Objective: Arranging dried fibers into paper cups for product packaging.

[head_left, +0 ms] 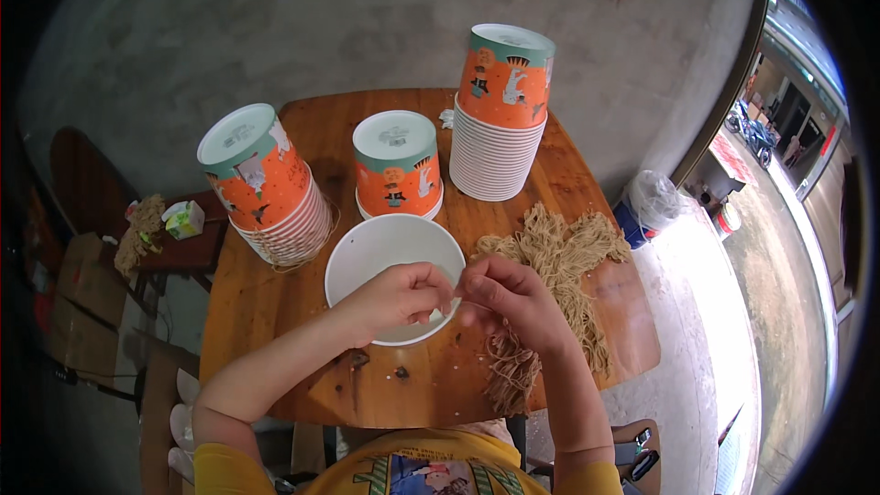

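My left hand (399, 301) hovers over the near right part of a white paper bucket (394, 238), which stands with its open mouth toward me. Its fingers are bent in a pinch. Close beside it, at the bucket's right rim, my right hand (515, 301) is also closed, thumb against forefinger. The fingertips of both hands nearly meet; anything thin between them is too small to make out. A tangled heap of tan string (559, 261) lies right of the bucket, partly hidden behind my right hand and forearm.
Upside-down orange and green paper buckets stand in stacks: a left stack (266, 183) with string around its lower rims, a short middle stack (396, 170) and a tall right stack (500, 119). The wooden table (284, 339) meets a grey wall. A blue bin (642, 211) stands at right.
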Demonstrator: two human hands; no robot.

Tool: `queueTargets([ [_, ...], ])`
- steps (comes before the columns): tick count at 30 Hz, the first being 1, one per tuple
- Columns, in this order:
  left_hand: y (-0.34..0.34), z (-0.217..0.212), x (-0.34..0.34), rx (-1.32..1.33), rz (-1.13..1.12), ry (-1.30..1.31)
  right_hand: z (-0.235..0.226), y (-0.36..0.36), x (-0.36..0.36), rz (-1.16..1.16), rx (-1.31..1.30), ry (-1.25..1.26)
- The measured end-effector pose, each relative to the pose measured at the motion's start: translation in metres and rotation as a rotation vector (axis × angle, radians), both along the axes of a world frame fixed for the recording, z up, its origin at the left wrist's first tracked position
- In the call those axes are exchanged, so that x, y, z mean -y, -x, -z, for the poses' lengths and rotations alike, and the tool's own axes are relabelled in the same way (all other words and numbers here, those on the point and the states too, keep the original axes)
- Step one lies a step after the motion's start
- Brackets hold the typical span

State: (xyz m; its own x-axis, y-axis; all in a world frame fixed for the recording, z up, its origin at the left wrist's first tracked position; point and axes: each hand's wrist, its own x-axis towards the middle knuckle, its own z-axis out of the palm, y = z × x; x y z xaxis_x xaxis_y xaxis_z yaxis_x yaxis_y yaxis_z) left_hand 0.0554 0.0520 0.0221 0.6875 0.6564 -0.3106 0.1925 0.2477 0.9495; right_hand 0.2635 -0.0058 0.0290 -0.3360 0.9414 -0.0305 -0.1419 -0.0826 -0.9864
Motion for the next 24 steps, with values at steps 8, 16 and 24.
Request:
queueTargets([
  [8, 0.001, 0.003, 0.006, 0.013, 0.029, -0.088, 0.011, 0.002, -0.030, -0.027, -0.160, -0.058],
  [16, 0.003, 0.002, 0.008, 0.039, 0.057, -0.031, 0.013, 0.003, -0.026, 0.057, -0.056, -0.013],
  [24, -0.011, 0.006, 0.009, 0.044, 0.045, -0.035, 0.041, -0.001, 0.007, 0.281, 0.115, -0.278],
])
